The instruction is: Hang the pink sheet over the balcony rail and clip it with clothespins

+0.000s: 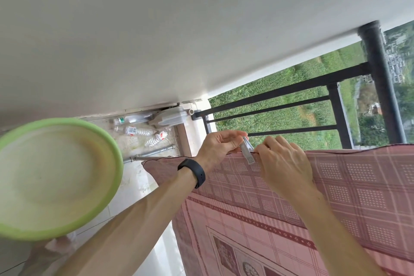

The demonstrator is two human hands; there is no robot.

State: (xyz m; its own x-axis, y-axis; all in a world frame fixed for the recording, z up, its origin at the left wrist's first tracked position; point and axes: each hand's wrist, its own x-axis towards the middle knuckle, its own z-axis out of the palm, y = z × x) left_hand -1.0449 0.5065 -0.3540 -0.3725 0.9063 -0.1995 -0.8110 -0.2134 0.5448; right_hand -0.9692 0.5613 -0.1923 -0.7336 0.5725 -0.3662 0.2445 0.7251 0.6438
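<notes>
Head | left grip (220, 144) pinching clothespin (248, 153) on pink sheet (291, 197) edge | right grip (283, 161) clutching sheet beside it

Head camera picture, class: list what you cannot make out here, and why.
- Rail under the sheet: head view, covered by cloth.
- Clothespin jaws: hidden between the left hand and right hand.
- Basin: cut off by the left edge.
- Bottle labels: too small to read.
</notes>
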